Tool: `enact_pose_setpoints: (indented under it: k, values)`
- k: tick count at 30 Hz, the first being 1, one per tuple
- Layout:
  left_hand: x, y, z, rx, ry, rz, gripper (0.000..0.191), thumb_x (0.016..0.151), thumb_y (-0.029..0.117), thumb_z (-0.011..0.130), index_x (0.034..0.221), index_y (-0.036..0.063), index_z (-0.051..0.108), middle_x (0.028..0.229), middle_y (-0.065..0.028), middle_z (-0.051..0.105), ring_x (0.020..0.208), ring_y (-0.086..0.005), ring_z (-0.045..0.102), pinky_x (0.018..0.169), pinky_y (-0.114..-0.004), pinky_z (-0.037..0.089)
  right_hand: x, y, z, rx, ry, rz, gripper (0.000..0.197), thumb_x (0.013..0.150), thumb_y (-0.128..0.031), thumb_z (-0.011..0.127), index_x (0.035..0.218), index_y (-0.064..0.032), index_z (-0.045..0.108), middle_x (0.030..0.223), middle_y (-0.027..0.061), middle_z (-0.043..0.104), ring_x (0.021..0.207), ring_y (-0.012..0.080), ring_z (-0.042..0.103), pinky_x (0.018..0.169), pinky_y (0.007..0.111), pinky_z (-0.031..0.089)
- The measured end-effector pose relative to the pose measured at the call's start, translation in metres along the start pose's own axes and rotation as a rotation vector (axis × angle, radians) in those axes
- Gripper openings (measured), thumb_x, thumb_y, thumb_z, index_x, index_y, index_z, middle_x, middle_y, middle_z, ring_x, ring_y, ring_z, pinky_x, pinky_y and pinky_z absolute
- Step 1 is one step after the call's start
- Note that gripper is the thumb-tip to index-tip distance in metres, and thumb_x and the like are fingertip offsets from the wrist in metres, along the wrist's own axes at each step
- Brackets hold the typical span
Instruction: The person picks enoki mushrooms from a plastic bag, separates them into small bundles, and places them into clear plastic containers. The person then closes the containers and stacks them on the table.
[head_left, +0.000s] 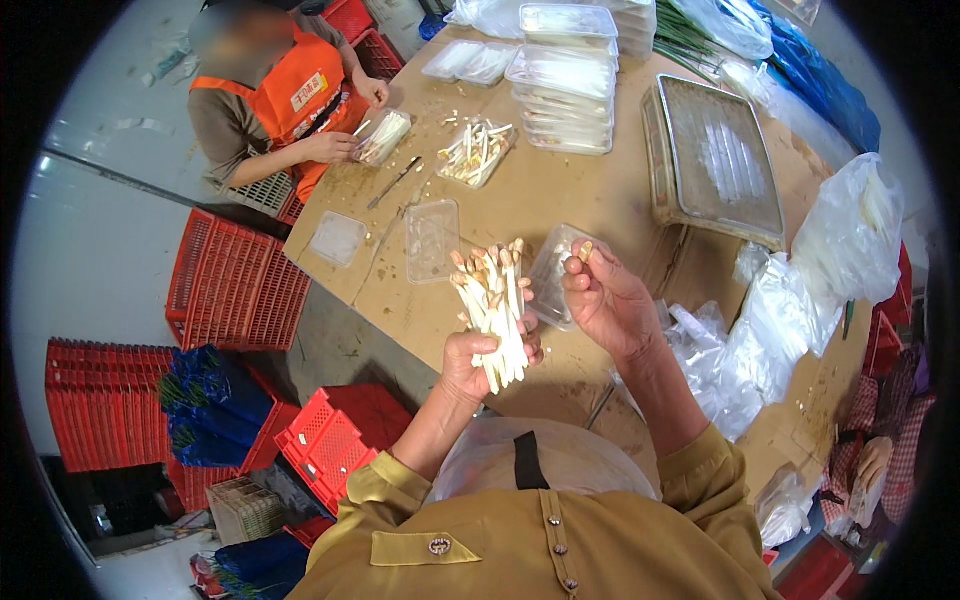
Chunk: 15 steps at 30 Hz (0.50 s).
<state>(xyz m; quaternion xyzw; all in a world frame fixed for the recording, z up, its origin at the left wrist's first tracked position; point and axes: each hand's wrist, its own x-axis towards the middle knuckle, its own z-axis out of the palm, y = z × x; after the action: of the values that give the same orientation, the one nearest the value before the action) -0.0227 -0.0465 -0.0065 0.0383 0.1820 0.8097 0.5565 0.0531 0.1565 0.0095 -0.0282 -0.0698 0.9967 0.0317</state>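
Note:
My left hand (480, 360) is closed around a bundle of white stalks with brownish tips (495, 307), possibly mushrooms, tips pointing away from me. To its right my right hand (611, 296) is raised, a small brownish piece (586, 250) pinched between thumb and fingertips. Partly behind that hand, a clear plastic tray (551, 281) lies on the cardboard-covered table (360, 277). Farther back stands a clear tray filled with similar stalks (476, 154). Two flat clear plastic pieces, a larger one (433, 241) and a smaller one (338, 238), lie to the left.
Stacked filled trays (566, 97) stand at the back, near a scale with a metal platform (720, 150). Plastic bags (772, 330) crowd the right side. A co-worker in an orange apron (300, 94) handles another tray at left. A knife (394, 183) lies between us. Red crates (236, 281) flank the table.

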Motion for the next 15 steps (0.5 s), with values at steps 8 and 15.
enact_pose_setpoints:
  k: [8, 15]
  values:
    - [-0.009, 0.004, -0.003, -0.033, -0.007, 0.022, 0.082, 0.063, 0.013, 0.074, 0.140, 0.0053, 0.045, 0.095, -0.0071, 0.055, 0.081, -0.0256, 0.059, 0.075, -0.041, 0.047, 0.005, 0.005, -0.015, -0.198, 0.131, 0.020, 0.015, 0.099, -0.015, 0.063, 0.105, -0.0017, 0.066, 0.092, 0.0049, 0.065, 0.081, 0.0155, 0.061, 0.072, 0.027, 0.050]
    - [-0.017, 0.010, -0.016, -0.034, 0.016, 0.029, 0.084, 0.064, 0.012, 0.073, 0.142, 0.0048, 0.044, 0.099, -0.0090, 0.057, 0.083, -0.0275, 0.059, 0.078, -0.042, 0.048, 0.033, 0.037, -0.066, -0.888, 0.503, 0.118, 0.023, 0.096, -0.016, 0.066, 0.108, 0.0033, 0.064, 0.091, 0.0116, 0.067, 0.079, 0.0190, 0.068, 0.067, 0.029, 0.054]
